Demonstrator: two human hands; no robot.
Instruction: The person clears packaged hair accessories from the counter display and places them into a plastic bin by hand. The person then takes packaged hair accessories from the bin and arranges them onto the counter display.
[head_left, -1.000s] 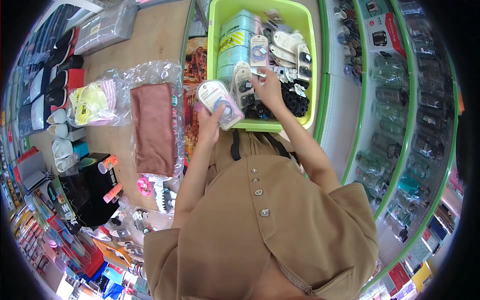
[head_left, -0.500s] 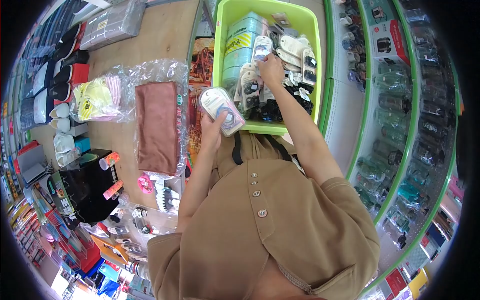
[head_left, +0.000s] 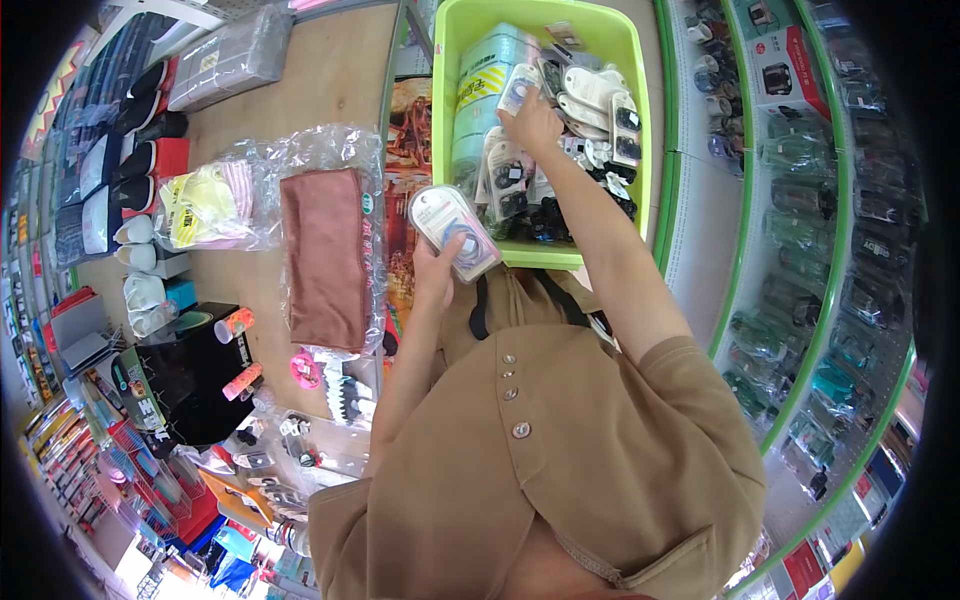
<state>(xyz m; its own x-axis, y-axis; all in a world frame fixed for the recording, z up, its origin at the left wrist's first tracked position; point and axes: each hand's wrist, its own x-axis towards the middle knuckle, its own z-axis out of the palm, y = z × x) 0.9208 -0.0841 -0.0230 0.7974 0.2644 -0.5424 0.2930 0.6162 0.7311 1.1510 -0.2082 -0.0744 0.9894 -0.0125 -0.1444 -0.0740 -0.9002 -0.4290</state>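
Observation:
My left hand (head_left: 437,272) is closed around the lower left side of a clear, rounded blister pack (head_left: 452,222). The pack has a pale card and bluish loops that look like hair ties, and it is held outside the bin's near left corner. Inside the lime-green bin (head_left: 645,150), my right hand (head_left: 533,124) has its fingers closed on the lower end of a similar hair-tie pack (head_left: 519,86). White carded packs with black items (head_left: 508,172) lie beside and below this hand. A pale blue wrapped bundle (head_left: 484,95) fills the bin's left side.
On the wooden table (head_left: 330,70) at left lie a brown cloth (head_left: 324,258) in clear plastic, a bagged yellow-and-pink textile (head_left: 208,203) and a black box (head_left: 185,385). Green-edged shelves (head_left: 835,270) with wrapped glassware run along the right.
My right hand and its pack have shifted slightly left within the bin, and the pack tilts more. My left hand still holds its pack beside the bin. The whole view has shifted slightly.

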